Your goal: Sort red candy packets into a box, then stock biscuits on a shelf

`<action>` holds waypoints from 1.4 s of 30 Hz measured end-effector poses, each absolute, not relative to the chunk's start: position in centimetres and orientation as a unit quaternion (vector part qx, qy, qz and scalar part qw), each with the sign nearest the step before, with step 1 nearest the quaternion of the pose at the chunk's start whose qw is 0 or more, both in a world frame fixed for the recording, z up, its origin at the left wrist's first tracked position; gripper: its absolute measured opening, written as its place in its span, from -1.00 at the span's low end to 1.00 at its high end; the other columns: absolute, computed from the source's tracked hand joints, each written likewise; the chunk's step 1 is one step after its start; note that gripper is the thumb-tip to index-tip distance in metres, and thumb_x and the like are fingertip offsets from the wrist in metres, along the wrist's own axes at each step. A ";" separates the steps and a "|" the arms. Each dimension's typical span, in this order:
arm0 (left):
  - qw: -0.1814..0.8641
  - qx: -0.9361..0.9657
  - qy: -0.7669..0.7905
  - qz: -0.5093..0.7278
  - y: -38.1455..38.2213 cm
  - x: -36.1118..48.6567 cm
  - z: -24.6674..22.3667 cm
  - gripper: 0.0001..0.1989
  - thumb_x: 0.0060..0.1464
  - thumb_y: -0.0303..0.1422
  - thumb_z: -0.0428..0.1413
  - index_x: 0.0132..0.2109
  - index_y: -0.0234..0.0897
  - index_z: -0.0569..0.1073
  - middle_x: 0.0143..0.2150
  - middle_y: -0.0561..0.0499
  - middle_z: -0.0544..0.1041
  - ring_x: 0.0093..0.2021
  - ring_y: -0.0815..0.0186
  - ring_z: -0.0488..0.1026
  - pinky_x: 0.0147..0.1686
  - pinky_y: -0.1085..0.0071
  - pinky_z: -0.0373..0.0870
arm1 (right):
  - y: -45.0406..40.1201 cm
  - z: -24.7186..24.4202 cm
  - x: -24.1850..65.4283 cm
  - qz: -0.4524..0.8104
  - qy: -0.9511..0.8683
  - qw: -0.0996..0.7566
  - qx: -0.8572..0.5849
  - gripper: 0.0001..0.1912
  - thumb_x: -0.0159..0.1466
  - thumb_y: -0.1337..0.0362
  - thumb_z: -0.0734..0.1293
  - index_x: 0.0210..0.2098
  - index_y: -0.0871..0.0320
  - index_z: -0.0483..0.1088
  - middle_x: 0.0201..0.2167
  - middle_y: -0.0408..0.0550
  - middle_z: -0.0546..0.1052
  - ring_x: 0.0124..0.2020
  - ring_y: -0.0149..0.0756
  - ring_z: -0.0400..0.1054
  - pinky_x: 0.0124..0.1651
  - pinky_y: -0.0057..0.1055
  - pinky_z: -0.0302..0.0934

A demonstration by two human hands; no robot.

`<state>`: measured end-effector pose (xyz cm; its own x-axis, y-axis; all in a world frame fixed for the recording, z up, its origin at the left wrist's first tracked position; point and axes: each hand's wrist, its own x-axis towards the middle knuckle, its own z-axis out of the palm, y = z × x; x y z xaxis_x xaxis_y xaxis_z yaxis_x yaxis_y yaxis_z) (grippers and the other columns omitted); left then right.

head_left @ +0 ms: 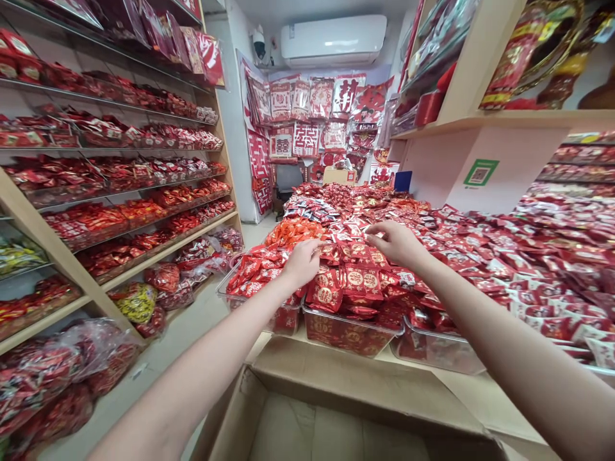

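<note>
The red packets [361,282] nearest the hands lie in the middle tub [353,333], heaped above its rim, several of the front ones flat with their gold print upward. The left hand [302,261] is at the tub's back left, fingers bent down among the packets; whether its grip is closed on one cannot be told. The right hand [398,243] is over the back right, thumb and fingers curled close together; whether they pinch a packet is also unclear.

The handling looks to be under way: the tub is already well filled, and its front packets seem fairly orderly, while those between the hands look less settled. How much is left cannot be judged.

The left tub [283,320] and right tub [437,352] stand beside it on the worktop [490,403], with orange packets [298,230] behind the left one. In front is an open cardboard box [355,371], its near end cut off by the bottom edge.

The fingertips are small and blend with the packets; the right forearm hides part of the heap, and the small print farther back is illegible.
</note>
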<state>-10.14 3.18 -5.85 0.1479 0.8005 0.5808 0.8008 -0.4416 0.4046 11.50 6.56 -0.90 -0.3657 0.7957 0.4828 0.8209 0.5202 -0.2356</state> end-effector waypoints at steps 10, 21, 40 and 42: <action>0.010 -0.833 -0.465 -0.300 -1.2 -11.0 -6.6 -0.73 0.00 -0.33 0.00 -0.13 -0.24 0.41 -0.15 -0.02 0.48 -0.14 0.28 0.34 -0.09 0.33 0.21 | -2.6 -5.2 9.6 -0.048 -0.883 0.201 -0.421 -0.78 0.17 0.16 0.19 -0.33 0.13 0.39 -0.38 -0.05 0.39 -0.36 -0.32 0.30 -0.33 -0.45 0.14; -0.004 -0.864 -0.438 -0.246 -1.5 -9.8 -6.8 -0.54 -0.08 -0.38 0.08 0.04 -0.17 0.27 -0.05 -0.02 0.41 -0.05 0.23 0.27 -0.05 0.30 0.19 | -3.1 -7.4 6.1 -0.122 -0.850 0.170 -0.484 -0.81 0.16 0.18 0.19 -0.35 0.16 0.32 -0.36 -0.02 0.34 -0.28 -0.24 0.27 -0.40 -0.44 0.10; 0.001 -0.792 -0.529 -0.306 -2.0 -8.7 -4.4 -0.69 0.01 -0.46 -0.11 -0.11 -0.22 0.40 -0.12 0.00 0.47 -0.10 0.26 0.36 -0.05 0.30 0.22 | -5.9 -5.8 12.4 0.000 -0.838 0.287 -0.464 -0.78 0.17 0.27 0.14 -0.34 0.17 0.39 -0.36 0.02 0.40 -0.29 -0.25 0.27 -0.21 -0.41 0.14; 0.001 -0.787 -0.519 -0.332 -4.5 -9.1 -4.0 -0.71 0.03 -0.41 -0.12 -0.12 -0.23 0.39 -0.09 -0.02 0.45 -0.07 0.28 0.33 -0.02 0.32 0.21 | -8.9 -7.2 12.5 0.096 -0.840 0.289 -0.450 -0.79 0.17 0.28 0.13 -0.36 0.14 0.38 -0.39 -0.02 0.43 -0.34 -0.29 0.30 -0.26 -0.44 0.16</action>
<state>-9.09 -4.48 -3.98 0.2399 0.8169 0.5246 0.8188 -0.4605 0.3427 12.46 -8.87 -7.17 -0.4283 0.8107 0.3990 0.7003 0.5769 -0.4205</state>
